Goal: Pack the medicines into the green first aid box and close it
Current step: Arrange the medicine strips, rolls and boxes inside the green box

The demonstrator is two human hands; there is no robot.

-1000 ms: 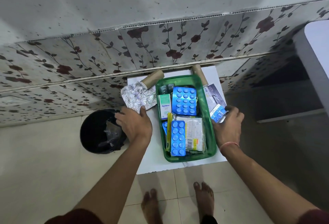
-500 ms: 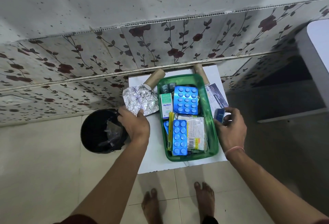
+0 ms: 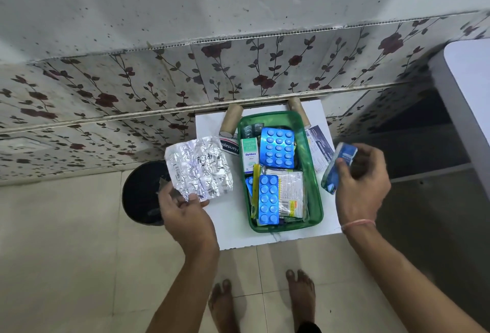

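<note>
The green first aid box (image 3: 315, 200) stands open on a small white table (image 3: 233, 232). Inside lie two blue blister packs (image 3: 277, 147), a green-and-white Optibex carton (image 3: 249, 156) and a clear sachet (image 3: 290, 195). My left hand (image 3: 185, 213) holds a crumpled silver blister strip (image 3: 198, 169) by its lower edge, raised left of the box. My right hand (image 3: 360, 184) grips a blue medicine pack (image 3: 339, 167), lifted just right of the box. No lid is visible.
A Hansaplast roll (image 3: 229, 147) and two cardboard tubes (image 3: 232, 119) lie behind and left of the box. A dark leaflet (image 3: 319, 150) lies to its right. A black waste bin (image 3: 143, 192) stands on the floor at left. A floral wall is close behind.
My left hand lifted the silver strip off the table, uncovering the Hansaplast roll. My right hand raised the blue pack higher beside the box.
</note>
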